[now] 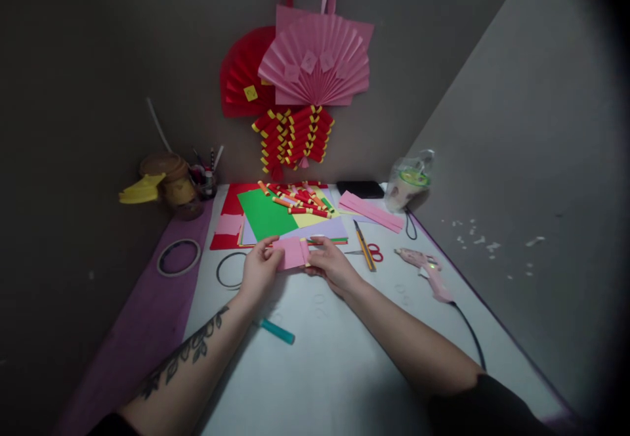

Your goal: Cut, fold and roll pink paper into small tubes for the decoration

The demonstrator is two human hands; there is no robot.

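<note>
Between my two hands a small pink paper strip (291, 254) is held up above the white table sheet. My left hand (262, 265) pinches its left end between thumb and fingers. At the right end the paper looks rolled, with pale yellow at the edges, and my right hand (331, 264) grips it there. Just behind lie stacked coloured paper sheets (266, 214), green on top, bearing several red and orange paper rolls (309, 211). A teal pen-like tool (277, 331) rests on the sheet below my hands.
Right of my hands are a yellow box cutter (364, 245), red-handled scissors (375, 253) and a pink glue gun (428, 272) with its cord. Tape rolls (178, 257) sit left. Pink strips (371, 211), a phone (360, 190) and cups stand at the back. Paper fans (319, 55) hang on the wall.
</note>
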